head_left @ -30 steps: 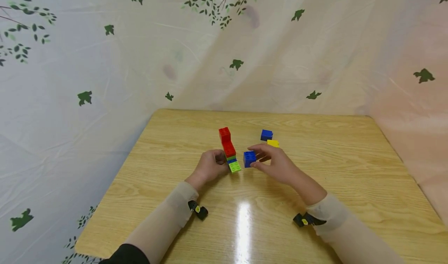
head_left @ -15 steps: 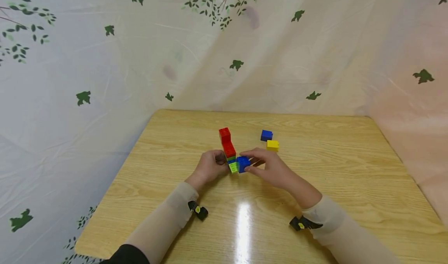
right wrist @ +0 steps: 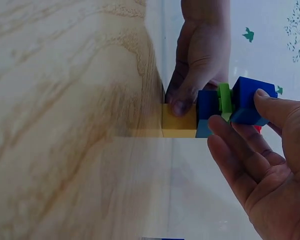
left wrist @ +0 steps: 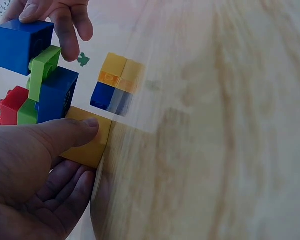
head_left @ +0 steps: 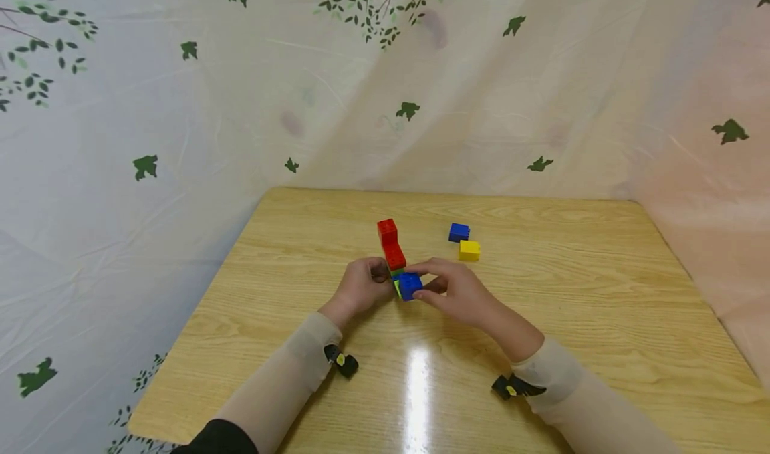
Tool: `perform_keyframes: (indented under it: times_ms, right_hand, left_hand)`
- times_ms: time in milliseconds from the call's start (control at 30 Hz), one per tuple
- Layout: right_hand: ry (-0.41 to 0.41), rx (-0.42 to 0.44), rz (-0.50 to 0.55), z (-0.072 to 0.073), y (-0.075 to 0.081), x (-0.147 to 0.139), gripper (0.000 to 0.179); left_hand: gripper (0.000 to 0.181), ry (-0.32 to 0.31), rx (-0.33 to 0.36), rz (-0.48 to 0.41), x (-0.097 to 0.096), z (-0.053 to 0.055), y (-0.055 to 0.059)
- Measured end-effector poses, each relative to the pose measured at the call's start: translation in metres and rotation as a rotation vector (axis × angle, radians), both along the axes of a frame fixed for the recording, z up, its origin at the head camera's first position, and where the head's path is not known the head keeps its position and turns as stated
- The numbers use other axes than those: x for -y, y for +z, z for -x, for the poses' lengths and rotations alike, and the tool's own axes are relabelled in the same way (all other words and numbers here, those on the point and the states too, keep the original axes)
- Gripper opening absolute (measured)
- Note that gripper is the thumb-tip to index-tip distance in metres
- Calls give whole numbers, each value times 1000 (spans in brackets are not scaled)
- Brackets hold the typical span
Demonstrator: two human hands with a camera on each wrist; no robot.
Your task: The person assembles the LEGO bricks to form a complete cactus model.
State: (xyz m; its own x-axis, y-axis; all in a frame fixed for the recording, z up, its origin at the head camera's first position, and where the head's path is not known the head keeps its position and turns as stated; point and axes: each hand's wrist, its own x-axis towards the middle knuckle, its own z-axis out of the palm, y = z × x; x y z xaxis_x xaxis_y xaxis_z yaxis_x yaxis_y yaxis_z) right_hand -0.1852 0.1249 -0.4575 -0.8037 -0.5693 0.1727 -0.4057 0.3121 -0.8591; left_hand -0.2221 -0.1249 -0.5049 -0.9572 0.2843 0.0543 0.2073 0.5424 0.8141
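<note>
In my head view, the block tower point(head_left: 395, 257) stands upright on the worktop point(head_left: 541, 293), its long axis vertical, stepping up to red at the top. The right hand point(head_left: 462, 292) pinches a blue block point(head_left: 411, 287) between thumb and forefinger — spread just to its width — at the tower's near ledge. A loose blue brick point(head_left: 459, 232) and a yellow brick point(head_left: 469, 251) lie beyond.

In my left wrist view, the left hand point(left wrist: 35, 170) grips the yellow base point(left wrist: 87, 145), thumb flat against it; the blue block meets the lime plate point(left wrist: 44, 72).

In my right wrist view, the block's studs face up, slightly askew; I can't tell whether it's seated. I judge the step as fitting it on — next I'd square it and press straight down, base braced.
</note>
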Motion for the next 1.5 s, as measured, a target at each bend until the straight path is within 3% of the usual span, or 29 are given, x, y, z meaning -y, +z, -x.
perform_keyframes:
  times_ms: [333, 800, 1233, 1500]
  right_hand:
    - [38, -36, 31, 1, -3, 6, 46]
    - [9, -193, -9, 3, -8, 6, 42]
    - [12, -122, -14, 1, -6, 6, 45]
    - [7, -93, -65, -1, -3, 4, 52]
  left_hand:
    - [22, 8, 7, -17, 0, 2, -1]
    - [24, 10, 10, -24, 0, 4, -2]
    - [23, 3, -9, -22, 1, 3, -3]
    - [25, 8, 17, -23, 1, 1, 0]
